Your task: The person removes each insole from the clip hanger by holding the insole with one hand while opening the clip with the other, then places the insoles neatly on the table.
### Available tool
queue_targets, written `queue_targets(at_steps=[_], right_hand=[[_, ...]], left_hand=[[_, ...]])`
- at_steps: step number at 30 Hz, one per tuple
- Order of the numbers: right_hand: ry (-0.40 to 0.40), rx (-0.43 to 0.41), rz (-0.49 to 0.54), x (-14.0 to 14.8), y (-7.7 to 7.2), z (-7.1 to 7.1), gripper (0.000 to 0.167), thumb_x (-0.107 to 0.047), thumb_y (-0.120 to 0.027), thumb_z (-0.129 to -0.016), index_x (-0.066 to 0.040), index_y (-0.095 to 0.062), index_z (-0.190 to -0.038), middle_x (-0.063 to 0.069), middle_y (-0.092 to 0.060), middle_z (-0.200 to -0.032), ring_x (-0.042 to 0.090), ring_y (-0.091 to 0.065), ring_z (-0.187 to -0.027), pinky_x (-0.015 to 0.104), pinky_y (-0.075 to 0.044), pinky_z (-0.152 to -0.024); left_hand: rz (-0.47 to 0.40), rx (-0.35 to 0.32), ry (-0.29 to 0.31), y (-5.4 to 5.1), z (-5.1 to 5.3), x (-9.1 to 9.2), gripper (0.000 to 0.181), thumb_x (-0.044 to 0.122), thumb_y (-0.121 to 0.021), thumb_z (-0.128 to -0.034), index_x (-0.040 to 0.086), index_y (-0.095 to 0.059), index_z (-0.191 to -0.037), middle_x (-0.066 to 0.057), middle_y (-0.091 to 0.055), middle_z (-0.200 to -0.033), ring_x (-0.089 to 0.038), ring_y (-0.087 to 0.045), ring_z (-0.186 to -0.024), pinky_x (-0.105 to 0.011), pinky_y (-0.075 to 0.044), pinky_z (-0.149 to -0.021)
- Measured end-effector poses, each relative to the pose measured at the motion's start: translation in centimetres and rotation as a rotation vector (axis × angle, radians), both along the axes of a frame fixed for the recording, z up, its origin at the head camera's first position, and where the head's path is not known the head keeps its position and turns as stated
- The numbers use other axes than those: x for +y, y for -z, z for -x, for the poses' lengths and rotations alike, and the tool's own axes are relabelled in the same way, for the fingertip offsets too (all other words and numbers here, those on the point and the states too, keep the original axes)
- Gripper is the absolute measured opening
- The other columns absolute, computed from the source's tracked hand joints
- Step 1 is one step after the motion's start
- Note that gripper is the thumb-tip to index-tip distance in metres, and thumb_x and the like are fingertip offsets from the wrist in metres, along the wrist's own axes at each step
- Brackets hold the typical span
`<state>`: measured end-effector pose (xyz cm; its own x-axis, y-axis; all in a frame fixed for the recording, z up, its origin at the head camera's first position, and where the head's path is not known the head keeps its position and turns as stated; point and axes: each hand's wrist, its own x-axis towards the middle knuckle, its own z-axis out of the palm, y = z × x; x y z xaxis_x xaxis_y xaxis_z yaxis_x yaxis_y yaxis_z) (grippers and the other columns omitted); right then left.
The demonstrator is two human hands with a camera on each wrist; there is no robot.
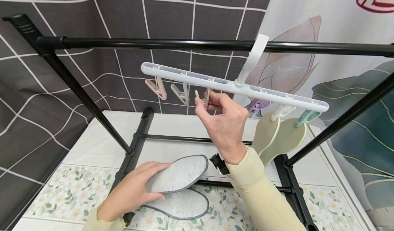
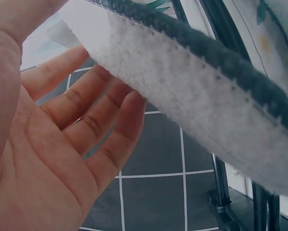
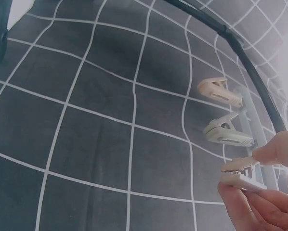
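Observation:
My left hand (image 1: pixel 135 186) holds two grey fleecy insoles with dark stitched edges, the upper insole (image 1: pixel 180 173) partly covering the lower insole (image 1: pixel 184 203). In the left wrist view, the fingers (image 2: pixel 93 113) lie along one insole's edge. My right hand (image 1: pixel 224 120) pinches a beige clip (image 3: pixel 240 174) between thumb and fingers; its jaws look parted and nothing is in them. That clip hangs from a white clip hanger (image 1: pixel 191 77). To its left hang a pinkish clip (image 1: pixel 157 88) and a pale grey clip (image 1: pixel 181 93).
The hanger hooks over a black rack bar (image 1: pixel 154 43). On its right side hang a purple clip (image 1: pixel 258 105), a white clip (image 1: pixel 283 111) and a green clip (image 1: pixel 307 117), with pale yellow-green insoles (image 1: pixel 287 135) below. Black rack legs (image 1: pixel 92 104) stand on both sides.

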<state>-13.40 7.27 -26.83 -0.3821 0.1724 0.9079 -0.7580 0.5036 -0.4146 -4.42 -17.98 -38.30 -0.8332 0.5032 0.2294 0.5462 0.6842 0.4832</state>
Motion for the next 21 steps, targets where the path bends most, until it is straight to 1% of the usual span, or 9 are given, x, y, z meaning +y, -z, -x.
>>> queue_targets(at_steps=[6,8,12,14,17,21], right_hand=[[0.002,0.000,0.001,0.0,0.0,0.0,0.017,-0.010,-0.078,-0.078,0.004,-0.074,-0.087,0.009,-0.075,-0.078,0.019,-0.072,-0.062,0.029,-0.060,-0.061],[-0.001,0.001,0.003,0.0,0.1,0.0,0.017,-0.010,-0.079,-0.078,0.004,-0.074,-0.087,0.010,-0.075,-0.077,0.019,-0.072,-0.062,0.029,-0.060,-0.061],[-0.005,0.003,0.004,0.0,0.1,0.1,0.017,-0.010,-0.078,-0.078,0.004,-0.074,-0.087,0.011,-0.075,-0.077,0.019,-0.071,-0.062,0.029,-0.060,-0.061],[-0.001,0.004,0.003,0.0,0.1,0.1,0.017,-0.010,-0.078,-0.078,0.004,-0.074,-0.087,0.010,-0.075,-0.077,0.018,-0.071,-0.062,0.029,-0.060,-0.061],[0.005,0.005,0.002,0.0,0.1,0.1,0.017,-0.010,-0.079,-0.078,0.004,-0.074,-0.087,0.009,-0.075,-0.078,0.018,-0.071,-0.062,0.028,-0.060,-0.061],[0.009,0.004,0.000,0.0,0.1,0.1,0.017,-0.010,-0.079,-0.078,0.004,-0.074,-0.087,0.008,-0.075,-0.078,0.018,-0.072,-0.063,0.028,-0.060,-0.062]], left_hand=[[0.000,0.043,0.021,0.4,-0.7,-0.1,0.082,0.031,-0.094,-0.0657,0.024,-0.058,-0.139,0.011,-0.061,-0.130,-0.012,-0.060,-0.117,-0.039,-0.053,-0.095],[0.002,0.037,0.034,0.6,-1.0,-0.1,0.082,0.032,-0.093,-0.0660,0.024,-0.058,-0.140,0.011,-0.061,-0.130,-0.013,-0.060,-0.116,-0.040,-0.053,-0.095],[0.012,-0.018,0.040,0.8,-1.5,0.0,0.082,0.033,-0.093,-0.0670,0.025,-0.057,-0.141,0.012,-0.060,-0.131,-0.013,-0.060,-0.117,-0.041,-0.052,-0.096],[0.024,-0.033,0.043,0.9,-1.7,0.1,0.082,0.034,-0.092,-0.0676,0.025,-0.057,-0.141,0.012,-0.060,-0.132,-0.014,-0.060,-0.117,-0.042,-0.052,-0.096],[0.048,-0.033,0.045,1.1,-2.0,0.1,0.082,0.037,-0.091,-0.0671,0.027,-0.057,-0.141,0.013,-0.059,-0.133,-0.014,-0.059,-0.119,-0.044,-0.052,-0.096],[0.075,-0.017,0.064,1.3,-2.3,0.2,0.083,0.040,-0.091,-0.0663,0.027,-0.057,-0.141,0.015,-0.059,-0.133,-0.013,-0.059,-0.118,-0.044,-0.053,-0.094]])
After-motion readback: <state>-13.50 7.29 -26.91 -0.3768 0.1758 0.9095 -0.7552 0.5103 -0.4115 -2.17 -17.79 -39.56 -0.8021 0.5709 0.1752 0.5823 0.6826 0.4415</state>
